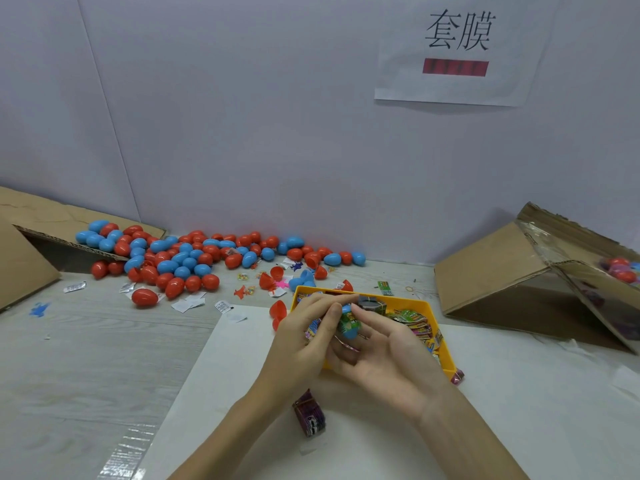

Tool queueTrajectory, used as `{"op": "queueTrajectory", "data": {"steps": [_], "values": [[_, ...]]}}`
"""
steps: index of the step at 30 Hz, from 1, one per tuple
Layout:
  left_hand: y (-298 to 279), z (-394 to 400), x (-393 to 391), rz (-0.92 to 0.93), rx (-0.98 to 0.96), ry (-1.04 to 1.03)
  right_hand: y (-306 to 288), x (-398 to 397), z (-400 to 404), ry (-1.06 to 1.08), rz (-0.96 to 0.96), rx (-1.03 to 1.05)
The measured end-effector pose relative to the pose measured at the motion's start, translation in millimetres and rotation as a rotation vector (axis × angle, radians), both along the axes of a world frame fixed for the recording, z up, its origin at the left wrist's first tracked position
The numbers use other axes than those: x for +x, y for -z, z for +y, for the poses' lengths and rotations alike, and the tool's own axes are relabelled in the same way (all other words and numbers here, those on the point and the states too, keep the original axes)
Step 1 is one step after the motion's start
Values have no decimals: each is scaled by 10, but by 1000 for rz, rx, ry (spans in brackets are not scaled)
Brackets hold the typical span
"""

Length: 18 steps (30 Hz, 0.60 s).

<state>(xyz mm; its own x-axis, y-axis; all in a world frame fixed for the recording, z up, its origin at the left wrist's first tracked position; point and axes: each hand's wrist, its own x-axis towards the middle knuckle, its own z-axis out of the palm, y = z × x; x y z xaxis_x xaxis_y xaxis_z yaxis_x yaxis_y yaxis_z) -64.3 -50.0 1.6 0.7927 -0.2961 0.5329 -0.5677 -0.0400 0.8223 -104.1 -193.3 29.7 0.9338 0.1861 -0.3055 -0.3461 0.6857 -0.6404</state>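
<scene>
Head view is showing both hands meeting over the near-left corner of the yellow tray (408,301), which is holding loose printed wrappers. The left hand (304,329) is curling its fingers and thumb around a blue egg (351,336), holding it in the air just above the tray, while the right hand (391,348) is pinching the green sleeve (348,322) on the egg's far side with thumb and forefinger, its other fingers lying relaxed. The step in hand is likely the sleeving of the egg: the band is sitting around the middle, with blue showing at both ends. The egg's long axis is running away from the person, towards the wall, tilting slightly; which end is the narrower one is not clear. The next move is probably calling for a steady left-hand hold while the right is easing the sleeve evenly along that axis, without creasing it. A pile of red and blue eggs (180,258) is lying well apart, towards the wall.
</scene>
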Motion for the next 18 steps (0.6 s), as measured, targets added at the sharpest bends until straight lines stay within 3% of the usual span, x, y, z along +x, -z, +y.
{"op": "queueTrajectory", "data": {"steps": [18], "values": [[30, -34, -8, -119, 17, -133, 29, 10, 74, 45, -13, -57]]}}
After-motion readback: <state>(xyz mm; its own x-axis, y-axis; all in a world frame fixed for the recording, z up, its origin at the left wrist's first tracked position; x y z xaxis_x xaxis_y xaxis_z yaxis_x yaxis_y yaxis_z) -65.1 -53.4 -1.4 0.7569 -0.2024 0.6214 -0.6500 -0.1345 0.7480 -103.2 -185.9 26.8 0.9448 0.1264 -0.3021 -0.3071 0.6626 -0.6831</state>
